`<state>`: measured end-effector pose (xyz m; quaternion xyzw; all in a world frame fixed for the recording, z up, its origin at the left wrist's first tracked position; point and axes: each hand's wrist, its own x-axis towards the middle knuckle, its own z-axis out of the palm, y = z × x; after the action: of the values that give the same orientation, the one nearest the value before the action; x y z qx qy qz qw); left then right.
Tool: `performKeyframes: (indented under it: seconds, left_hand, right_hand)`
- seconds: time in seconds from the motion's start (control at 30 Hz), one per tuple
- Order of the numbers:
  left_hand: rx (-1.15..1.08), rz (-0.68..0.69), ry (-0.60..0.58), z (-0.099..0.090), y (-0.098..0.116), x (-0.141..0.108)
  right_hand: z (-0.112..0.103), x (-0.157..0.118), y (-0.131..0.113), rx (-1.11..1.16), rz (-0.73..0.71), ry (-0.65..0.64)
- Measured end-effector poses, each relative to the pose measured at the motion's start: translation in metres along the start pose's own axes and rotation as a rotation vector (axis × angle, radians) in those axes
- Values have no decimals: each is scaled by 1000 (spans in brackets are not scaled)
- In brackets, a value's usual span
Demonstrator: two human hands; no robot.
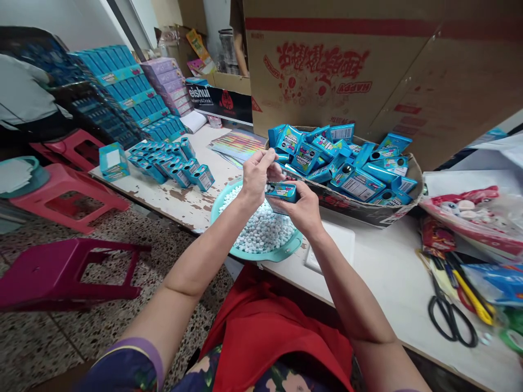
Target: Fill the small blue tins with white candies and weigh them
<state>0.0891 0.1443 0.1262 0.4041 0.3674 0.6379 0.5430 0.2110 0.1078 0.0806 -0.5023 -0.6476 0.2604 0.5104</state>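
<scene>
"Gripping what, the right hand (305,209)?"

"One small box (281,190): bright blue, white lettering on the side in view, held above the bowl (281,253)."

"And the left hand (257,177)?"

"Fingers bent, near the box's end; I cannot tell whether they pinch anything."

"How many bowls?"

"One, turquoise, holding small whitish pieces (265,234) beyond counting. Beside it on the desk (384,256), one cardboard tray (359,211) is heaped with blue packs (306,157). One pair of scissors (446,316) lies well apart."

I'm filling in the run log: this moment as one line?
right hand: holds small blue box | left hand: beside it, grip unclear | below: turquoise basin, white pieces | behind: carton, blue packs
</scene>
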Motion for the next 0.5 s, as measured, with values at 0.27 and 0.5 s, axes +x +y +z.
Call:
performKeyframes:
  seconds: [0.27,0.5]
  left_hand:
    - [37,32,48,2,8,-1]
    - [824,110,-101,-48,-31,18]
  right_hand:
    - [-3,-6,2,94,81,-74]
    - [-27,-18,9,240,181,103]
